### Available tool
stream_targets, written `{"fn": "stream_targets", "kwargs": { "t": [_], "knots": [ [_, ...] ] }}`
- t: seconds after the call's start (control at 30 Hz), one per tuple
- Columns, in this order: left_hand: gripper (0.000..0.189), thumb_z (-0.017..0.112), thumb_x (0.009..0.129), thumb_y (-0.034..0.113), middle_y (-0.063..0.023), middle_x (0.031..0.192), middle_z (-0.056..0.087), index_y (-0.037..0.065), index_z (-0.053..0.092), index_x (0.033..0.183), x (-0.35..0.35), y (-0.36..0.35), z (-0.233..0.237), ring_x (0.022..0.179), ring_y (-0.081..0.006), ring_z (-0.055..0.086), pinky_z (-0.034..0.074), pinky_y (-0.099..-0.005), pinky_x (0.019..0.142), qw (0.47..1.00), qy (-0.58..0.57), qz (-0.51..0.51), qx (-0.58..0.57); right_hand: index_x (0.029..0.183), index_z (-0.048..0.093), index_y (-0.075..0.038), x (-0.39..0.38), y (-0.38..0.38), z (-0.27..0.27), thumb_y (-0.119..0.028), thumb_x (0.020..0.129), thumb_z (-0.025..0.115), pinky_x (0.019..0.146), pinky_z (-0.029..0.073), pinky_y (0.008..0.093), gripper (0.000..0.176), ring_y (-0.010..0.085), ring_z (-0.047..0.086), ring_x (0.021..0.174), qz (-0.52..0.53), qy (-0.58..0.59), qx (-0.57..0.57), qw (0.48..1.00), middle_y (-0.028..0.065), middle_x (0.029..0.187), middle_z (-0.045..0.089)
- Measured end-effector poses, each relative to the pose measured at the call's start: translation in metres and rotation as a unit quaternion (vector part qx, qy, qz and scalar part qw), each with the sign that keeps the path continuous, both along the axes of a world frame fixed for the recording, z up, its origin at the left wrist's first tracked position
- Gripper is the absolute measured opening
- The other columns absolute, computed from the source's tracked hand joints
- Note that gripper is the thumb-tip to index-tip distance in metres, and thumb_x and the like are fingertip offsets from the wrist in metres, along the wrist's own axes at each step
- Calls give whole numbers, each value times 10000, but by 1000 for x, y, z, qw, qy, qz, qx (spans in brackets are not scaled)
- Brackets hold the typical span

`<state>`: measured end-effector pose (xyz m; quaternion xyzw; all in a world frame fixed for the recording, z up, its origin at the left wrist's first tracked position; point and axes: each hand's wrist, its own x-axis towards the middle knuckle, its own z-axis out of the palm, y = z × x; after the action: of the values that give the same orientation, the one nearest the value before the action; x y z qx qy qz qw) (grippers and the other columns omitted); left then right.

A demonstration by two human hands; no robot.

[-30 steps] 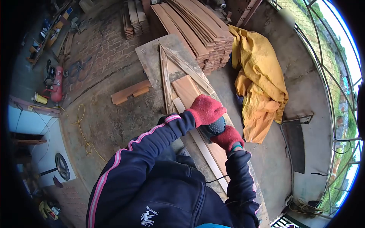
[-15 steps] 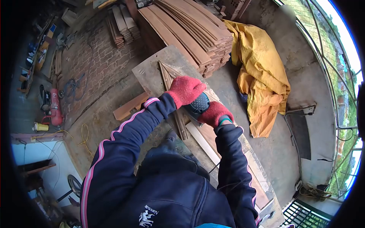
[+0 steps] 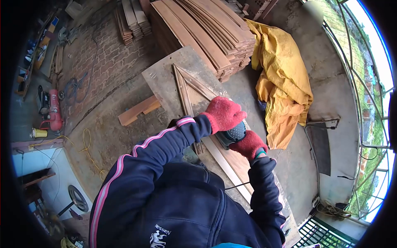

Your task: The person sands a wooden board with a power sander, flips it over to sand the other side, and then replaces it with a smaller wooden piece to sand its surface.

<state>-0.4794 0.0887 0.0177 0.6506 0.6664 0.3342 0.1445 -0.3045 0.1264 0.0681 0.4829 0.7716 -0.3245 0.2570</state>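
Note:
My left hand [image 3: 224, 114], in a red glove, is closed over the top of a dark power sander [image 3: 236, 133] with a dotted casing. My right hand [image 3: 249, 146], gloved in red too, grips the sander's near right side. The sander rests on a wooden piece with a panel [image 3: 238, 162] and a pale strip [image 3: 226, 160] along it. Beyond my hands, narrow wooden frame strips [image 3: 181, 87] meet in a point on the worn workbench [image 3: 159, 78]. A black cord [image 3: 237, 186] crosses the bench near my right forearm. The sander's underside is hidden.
A tall stack of planks [image 3: 206, 37] stands past the bench's far end, with a yellow tarp [image 3: 285, 78] to its right. Short wood offcuts [image 3: 138, 110] lie left of the bench. A red compressor [image 3: 54, 109] and a yellow cord [image 3: 87, 146] are farther left.
Both hands and the sander have moved right and toward me along the wooden piece, uncovering more of the pointed frame. My view has shifted slightly.

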Motion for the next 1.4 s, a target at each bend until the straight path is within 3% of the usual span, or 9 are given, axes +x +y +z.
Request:
{"fn": "stream_targets", "kwargs": {
  "t": [0.23, 0.7, 0.8, 0.87, 0.93, 1.0, 1.07, 1.27, 1.4],
  "knots": [
    [335, 615, 896, 408, -189, 822, 691, 106, 721, 796, -66, 10, 5, 825, -404, 666, 514, -528, 731, 1000, 7, 0, 6, 892, 730, -26, -59, 8, -19, -388, 658, 792, 586, 539, 356, 435, 220, 667, 577, -12, 87, 2, 996, 96, 658, 678],
    [328, 615, 896, 415, -175, 845, 702, 124, 737, 806, -58, 16, 6, 837, -392, 674, 523, -513, 745, 1000, -4, 25, -5, 793, 710, -31, -53, 14, -21, -358, 681, 792, 545, 526, 342, 355, 204, 655, 531, -16, 55, 27, 998, 80, 628, 670],
    [326, 613, 894, 407, -177, 827, 696, 119, 731, 798, -48, -2, 4, 823, -398, 670, 520, -516, 739, 1000, -9, 11, -1, 931, 746, -52, -42, -3, -17, -416, 639, 801, 653, 554, 381, 469, 258, 710, 658, 26, 69, 45, 996, 126, 738, 724],
    [325, 613, 892, 398, -181, 814, 692, 112, 722, 784, -40, -8, 8, 812, -403, 666, 517, -519, 742, 1000, -25, -5, 0, 1076, 736, -83, -30, -14, -5, -450, 645, 760, 896, 536, 437, 566, 370, 692, 1013, -5, 40, -23, 999, 196, 1054, 732],
    [322, 611, 890, 394, -180, 814, 692, 114, 718, 772, -32, -7, 3, 812, -400, 665, 515, -521, 739, 999, -13, -24, 26, 1081, 736, -75, -25, -16, -14, -449, 640, 769, 894, 537, 434, 579, 369, 693, 1015, -25, 38, -25, 999, 201, 1058, 732],
    [320, 609, 894, 402, -174, 822, 695, 122, 721, 788, -40, 6, 4, 818, -399, 665, 516, -523, 739, 1000, 3, -25, 17, 899, 731, -33, -29, -7, -24, -414, 668, 786, 645, 552, 373, 449, 244, 703, 640, -13, 61, 48, 997, 113, 706, 713],
    [323, 606, 900, 413, -172, 832, 697, 126, 726, 810, -47, 15, 5, 821, -400, 664, 517, -523, 740, 1000, 0, 17, 3, 767, 689, -26, -39, 9, -33, -349, 687, 776, 516, 514, 328, 344, 190, 624, 480, -32, 90, 28, 995, 75, 608, 657],
    [302, 614, 904, 379, -173, 821, 690, 112, 720, 811, -47, -12, 0, 803, -402, 660, 523, -497, 723, 999, -2, 33, 27, 1014, 745, -42, -43, -5, -9, -448, 634, 794, 887, 528, 439, 558, 380, 690, 996, 46, 53, 20, 997, 202, 1015, 737],
    [302, 613, 908, 375, -173, 822, 689, 107, 721, 819, -42, -9, 0, 811, -401, 660, 518, -502, 715, 1000, -3, 11, 14, 1015, 749, -46, -37, -9, -12, -433, 625, 791, 855, 542, 419, 551, 362, 707, 938, 14, 60, 9, 998, 199, 975, 741]
  ]
}}
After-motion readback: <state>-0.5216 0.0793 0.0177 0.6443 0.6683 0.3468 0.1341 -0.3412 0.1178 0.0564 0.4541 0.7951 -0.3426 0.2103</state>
